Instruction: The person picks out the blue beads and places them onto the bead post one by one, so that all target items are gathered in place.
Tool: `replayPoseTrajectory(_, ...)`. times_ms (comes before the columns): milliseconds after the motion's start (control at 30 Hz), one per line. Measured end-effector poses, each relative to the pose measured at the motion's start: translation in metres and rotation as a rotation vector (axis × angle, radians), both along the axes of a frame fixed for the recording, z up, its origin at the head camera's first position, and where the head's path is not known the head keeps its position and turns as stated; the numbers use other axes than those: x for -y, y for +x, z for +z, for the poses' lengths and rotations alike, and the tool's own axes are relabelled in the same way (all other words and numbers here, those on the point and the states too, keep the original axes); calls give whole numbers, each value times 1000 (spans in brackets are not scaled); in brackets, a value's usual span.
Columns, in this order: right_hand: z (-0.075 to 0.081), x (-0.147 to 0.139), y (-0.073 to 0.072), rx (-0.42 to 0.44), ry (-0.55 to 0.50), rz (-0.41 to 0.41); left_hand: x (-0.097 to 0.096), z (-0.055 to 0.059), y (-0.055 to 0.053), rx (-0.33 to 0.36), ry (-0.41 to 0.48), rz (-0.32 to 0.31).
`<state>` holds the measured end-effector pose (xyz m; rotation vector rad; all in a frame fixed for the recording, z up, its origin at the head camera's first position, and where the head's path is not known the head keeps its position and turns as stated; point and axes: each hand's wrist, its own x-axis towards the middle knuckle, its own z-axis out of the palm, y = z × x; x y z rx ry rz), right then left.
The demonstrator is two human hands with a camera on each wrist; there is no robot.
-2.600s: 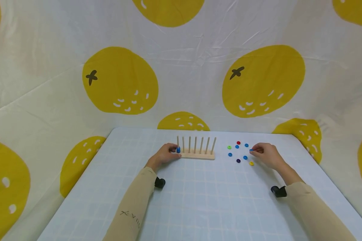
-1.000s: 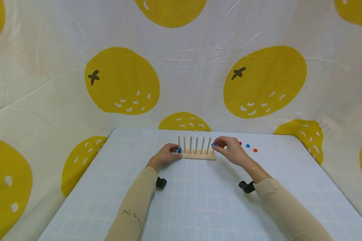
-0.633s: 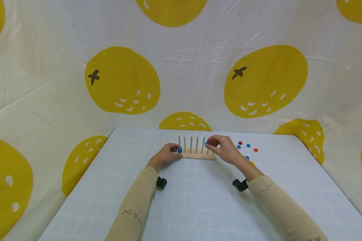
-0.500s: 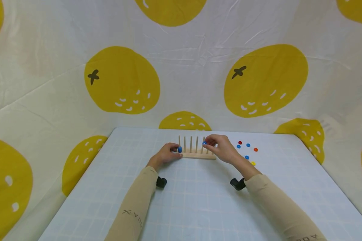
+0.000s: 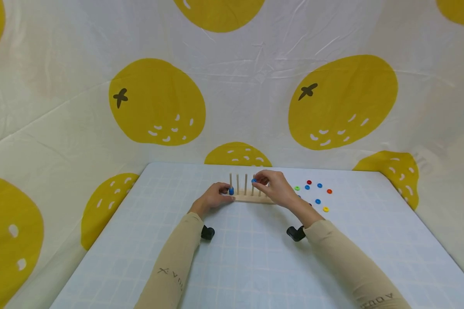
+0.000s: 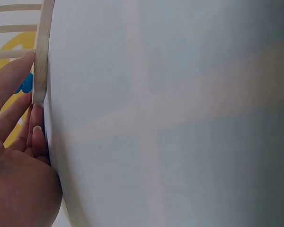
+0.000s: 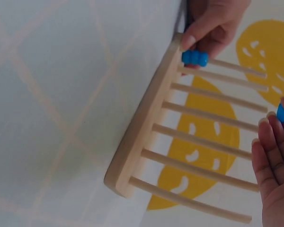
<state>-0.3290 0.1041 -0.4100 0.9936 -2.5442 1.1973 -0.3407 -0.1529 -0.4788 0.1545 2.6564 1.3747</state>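
A wooden peg rack (image 5: pixel 251 198) with a row of upright pegs stands on the table. Its leftmost peg carries a short stack of blue rings (image 7: pixel 195 58). My left hand (image 5: pixel 211 198) grips the rack's left end, thumb along the front of the base and fingers behind, as the left wrist view also shows. Between thumb and fingertips, my right hand (image 5: pixel 274 186) pinches one blue ring (image 7: pixel 281 113). That ring is up near the tops of the middle pegs, apart from the stack. The right hand hides part of the rack's right side in the head view.
Right of the rack lie loose rings: a red ring (image 5: pixel 309 182), a green ring (image 5: pixel 297 188), an orange ring (image 5: pixel 329 191), a yellow ring (image 5: pixel 325 209) and several blue rings (image 5: pixel 318 201). A dark one is partly behind the right wrist. A fruit-print cloth (image 5: pixel 247 98) hangs behind the table.
My right hand has carried the pinched blue ring leftward from the loose rings, past the rack's right end, to its middle pegs. My left hand has kept its grip on the rack.
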Motion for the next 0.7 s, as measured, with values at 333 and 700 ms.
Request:
replayPoseTrajectory(333,1,22,-6,-33,0,2,1,1,1,-32,-1,-12)
replayPoseTrajectory(700,10,44,-15,-69,22,19,1,1,1,-35,-1,-23)
